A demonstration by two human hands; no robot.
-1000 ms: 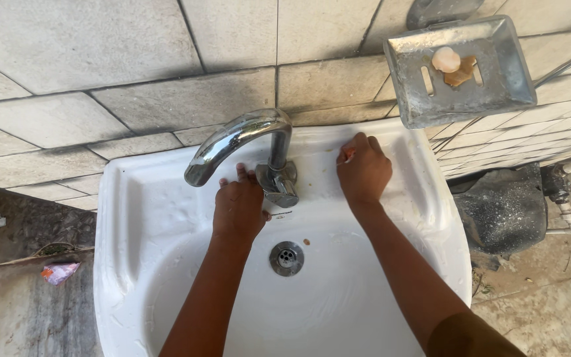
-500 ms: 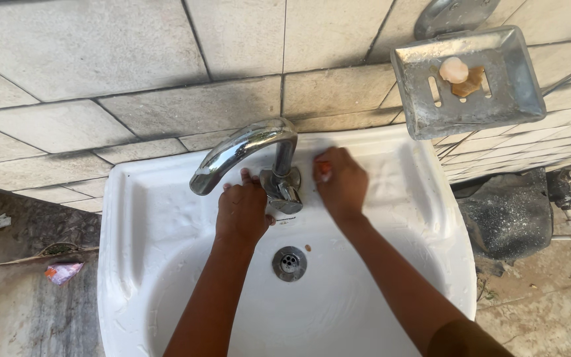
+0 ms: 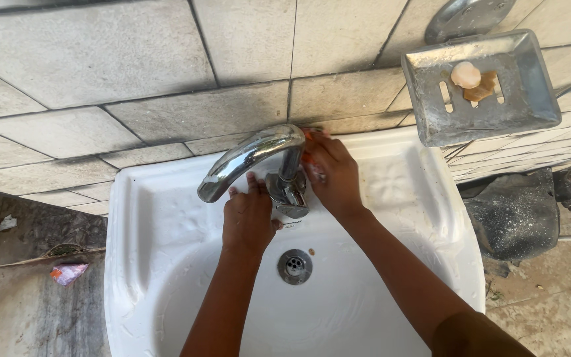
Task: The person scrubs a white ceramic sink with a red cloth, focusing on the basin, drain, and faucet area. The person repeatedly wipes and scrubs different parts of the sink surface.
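Peeking orange scrubber [image 3: 308,156] under right hand [image 3: 330,173] fingers behind tap [image 3: 259,158].

Both arms stretched forward, left hand [image 3: 249,217] lying palm-down with fingers pressed flat, right hand [image 3: 332,173] angled inward across it, fingers curled tight around something small.
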